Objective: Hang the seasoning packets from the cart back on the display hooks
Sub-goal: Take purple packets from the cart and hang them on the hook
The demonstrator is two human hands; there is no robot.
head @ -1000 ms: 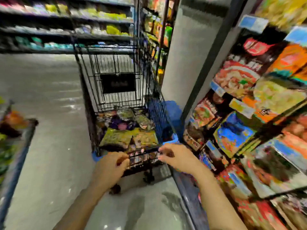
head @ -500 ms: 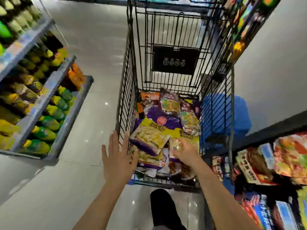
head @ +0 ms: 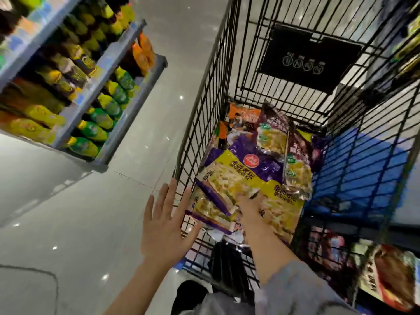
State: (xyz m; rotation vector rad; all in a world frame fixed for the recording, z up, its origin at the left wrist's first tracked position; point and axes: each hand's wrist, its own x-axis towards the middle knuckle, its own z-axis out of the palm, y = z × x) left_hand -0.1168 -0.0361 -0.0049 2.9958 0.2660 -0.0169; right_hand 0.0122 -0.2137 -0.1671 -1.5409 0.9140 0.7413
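Head view, change since half a second ago: the camera has dipped closer over the cart [head: 204, 123], and the right hand [head: 250, 204] has pushed further in among the packets, while the left hand [head: 166, 226] stays spread at the cart's near left corner. Left hand: fingers open and splayed, holding nothing, palm near the wire side, probably to steady the cart. Right hand: down in the basket between two yellow seasoning packets [head: 229, 185]; its fingers are mostly hidden under the packaging, so whether they grip one cannot be told; the reach suggests picking a packet for rehanging. Contents: yellow packets on top, a purple packet [head: 261, 162] beneath, maroon packets [head: 279, 133] and an orange one [head: 243, 115] toward the far end, all lying loose in a heap, none yet hung. Cart: black wire, a dark sign plate [head: 311, 60] on its far panel. Surroundings: pale glossy floor [head: 79, 212]; shelf unit [head: 95, 87] of yellow and green bottles at left; hanging display packets [head: 386, 276] at lower right, blurred, hooks not discernible.
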